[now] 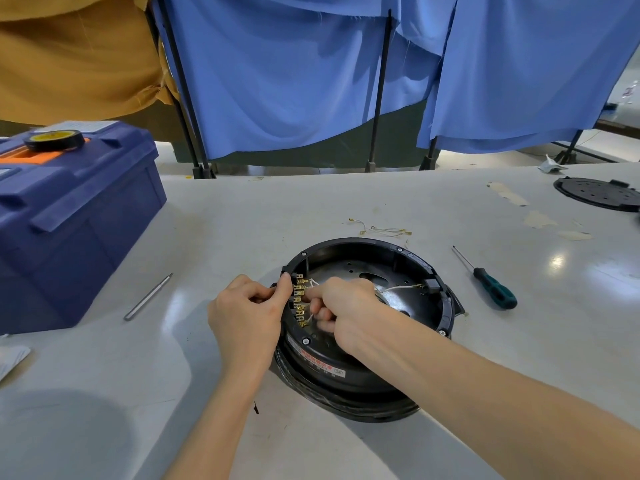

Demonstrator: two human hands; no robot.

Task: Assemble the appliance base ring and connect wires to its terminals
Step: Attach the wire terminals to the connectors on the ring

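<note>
Currently: left hand (247, 313) curled, thumb and forefinger pinching the base ring (363, 241) rim just beside the brass terminals (300, 299). Right hand (341, 306) fingers curled tight, pinching a white wire (398, 289) end against those tabs.

Risk: tabs crowd the fingertips, so the connector may seat on the wrong one or bend it. A tug could free the wire's far end.

Red label (317, 362) below the right fingers: unreadable.
</note>
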